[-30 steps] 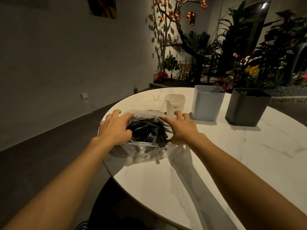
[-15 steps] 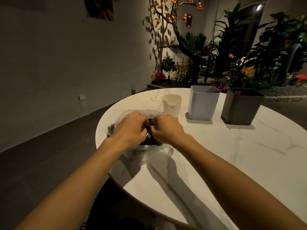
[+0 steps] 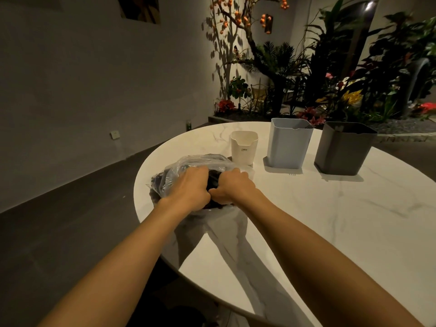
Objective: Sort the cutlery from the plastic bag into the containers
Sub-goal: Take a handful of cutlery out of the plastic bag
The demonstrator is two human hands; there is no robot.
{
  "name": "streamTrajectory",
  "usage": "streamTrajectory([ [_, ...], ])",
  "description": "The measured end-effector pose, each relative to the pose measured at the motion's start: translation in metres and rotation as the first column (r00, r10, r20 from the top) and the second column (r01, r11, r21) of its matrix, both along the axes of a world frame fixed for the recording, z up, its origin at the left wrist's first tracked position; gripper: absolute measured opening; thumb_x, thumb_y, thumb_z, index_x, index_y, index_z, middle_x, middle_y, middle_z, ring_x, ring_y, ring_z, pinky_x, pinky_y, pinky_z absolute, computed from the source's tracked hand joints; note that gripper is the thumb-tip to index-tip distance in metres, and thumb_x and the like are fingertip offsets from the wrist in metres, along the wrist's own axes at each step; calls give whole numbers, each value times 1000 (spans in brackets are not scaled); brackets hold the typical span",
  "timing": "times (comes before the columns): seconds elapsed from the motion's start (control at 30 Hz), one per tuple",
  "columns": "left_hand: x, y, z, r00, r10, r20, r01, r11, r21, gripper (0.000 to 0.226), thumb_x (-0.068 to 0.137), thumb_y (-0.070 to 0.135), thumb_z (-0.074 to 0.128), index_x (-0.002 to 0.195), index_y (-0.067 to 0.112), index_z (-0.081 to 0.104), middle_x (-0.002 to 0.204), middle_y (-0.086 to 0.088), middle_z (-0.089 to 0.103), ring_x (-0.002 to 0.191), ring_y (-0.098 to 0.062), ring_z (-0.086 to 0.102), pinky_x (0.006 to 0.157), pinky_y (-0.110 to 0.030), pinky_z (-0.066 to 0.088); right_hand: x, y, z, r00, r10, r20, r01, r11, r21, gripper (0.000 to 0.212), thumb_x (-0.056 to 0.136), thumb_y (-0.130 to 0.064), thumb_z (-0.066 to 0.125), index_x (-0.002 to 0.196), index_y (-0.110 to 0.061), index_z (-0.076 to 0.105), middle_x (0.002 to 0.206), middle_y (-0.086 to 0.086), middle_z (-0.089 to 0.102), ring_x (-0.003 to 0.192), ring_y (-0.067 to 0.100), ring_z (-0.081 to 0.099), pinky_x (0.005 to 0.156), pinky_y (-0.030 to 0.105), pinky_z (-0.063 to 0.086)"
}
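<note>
Gripping hard here: the left hand [image 3: 188, 188] and the right hand [image 3: 232, 187] sit knuckle to knuckle, thumbs almost touching, both clenched on the plastic bag [image 3: 179, 166] near the table's left edge. The bag is thin, clear, crinkled film, puffed up around the left hand and catching the light. Dark cutlery [image 3: 213, 179] shows as a black jumble in the gap between the two hands. The pieces are too tangled and dim to tell apart. The fingertips are tucked out of sight, so whether they pinch only film or cutlery too, I cannot tell.

The table [image 3: 306, 220] is round, smooth, white marble-look with grey veins, and both forearms throw long shadows across it. Beyond the bag stands a row of three matte, squarish, open-topped tubs. A small white container [image 3: 244, 147] stands just behind the bag. A taller pale blue container [image 3: 286, 147] stands to its right, and something thin peeks over its far rim, too small to name. A dark grey container [image 3: 342, 152] stands furthest right. Further back, leafy plants [image 3: 330, 79] and an orange-fruited branch fill the dim corner.
</note>
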State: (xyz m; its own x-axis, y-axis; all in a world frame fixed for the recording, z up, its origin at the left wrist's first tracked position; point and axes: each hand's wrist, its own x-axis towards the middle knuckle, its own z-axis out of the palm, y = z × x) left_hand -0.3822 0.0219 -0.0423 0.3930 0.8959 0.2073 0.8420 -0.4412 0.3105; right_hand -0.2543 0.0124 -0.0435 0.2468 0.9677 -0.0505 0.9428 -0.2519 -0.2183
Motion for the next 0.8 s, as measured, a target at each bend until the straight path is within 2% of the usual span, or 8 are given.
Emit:
streamTrajectory([
  [0.1, 0, 1, 0, 1000, 7, 17, -6, 999, -43, 39, 86, 10, 68, 122, 18, 53, 114, -6, 61, 97, -26, 59, 83, -44, 57, 1, 1, -7, 1000, -29, -11, 28, 995, -92, 76, 79, -72, 60, 130, -16, 57, 128, 13, 49, 118, 29, 47, 96, 39, 51],
  [0.17, 0, 0, 0, 1000, 6, 27, -4, 996, -84, 41, 87, 7, 66, 124, 17, 51, 118, -7, 60, 101, -27, 59, 87, -46, 57, 1, 2, -12, 999, -51, -7, 51, 996, -78, 77, 74, -75, 61, 125, -16, 59, 122, 11, 55, 113, 29, 50, 93, 38, 51],
  [0.3, -1, 0, 1, 1000, 1, 19, 2, 994, -109, 49, 88, 4, 62, 134, 13, 49, 128, -11, 58, 111, -29, 58, 92, -48, 56, -2, 0, -13, 997, -72, 21, 72, 997, 0, 46, 84, -53, 63, 115, -19, 62, 112, 6, 63, 109, 27, 53, 93, 37, 49],
  [0.43, -1, -2, 2, 999, 6, 41, 0, 991, -136, 49, 86, 6, 60, 134, 13, 51, 124, -10, 61, 107, -28, 60, 90, -48, 56, -3, -7, -8, 992, -51, 113, 53, 999, -14, 26, 89, -45, 59, 104, -23, 62, 101, 1, 63, 102, 25, 58, 82, 34, 43],
  [0.5, 0, -5, 2, 998, 4, 57, 4, 990, -141, 47, 86, 7, 59, 132, 15, 54, 119, -9, 63, 103, -28, 61, 89, -47, 57, -4, -10, -8, 986, -61, 157, 67, 997, -32, 29, 89, -47, 62, 107, -24, 63, 100, 0, 62, 102, 25, 59, 79, 33, 40],
  [0.67, 2, -11, 2, 998, -18, 65, 26, 990, -135, 41, 89, 9, 57, 129, 15, 58, 116, -9, 65, 102, -27, 62, 89, -47, 57, -4, -19, -5, 980, -138, 140, 146, 988, -51, 45, 89, -41, 66, 126, -17, 56, 123, 8, 57, 113, 30, 52, 87, 35, 49],
  [0.73, 3, -13, 3, 998, -16, 62, 23, 993, -118, 40, 88, 7, 56, 127, 14, 60, 118, -10, 65, 104, -28, 61, 90, -47, 56, -2, -21, -2, 983, -94, 161, 104, 993, -54, 42, 91, -37, 64, 127, -16, 59, 124, 7, 60, 114, 29, 56, 91, 35, 48],
  [0.8, 5, -14, 3, 998, -15, 65, 22, 993, -113, 39, 89, 7, 56, 127, 15, 60, 119, -9, 65, 105, -28, 61, 92, -46, 55, 0, -25, 4, 982, -47, 181, 56, 997, -49, 36, 94, -36, 61, 125, -18, 62, 121, 2, 64, 114, 25, 60, 87, 33, 44],
])
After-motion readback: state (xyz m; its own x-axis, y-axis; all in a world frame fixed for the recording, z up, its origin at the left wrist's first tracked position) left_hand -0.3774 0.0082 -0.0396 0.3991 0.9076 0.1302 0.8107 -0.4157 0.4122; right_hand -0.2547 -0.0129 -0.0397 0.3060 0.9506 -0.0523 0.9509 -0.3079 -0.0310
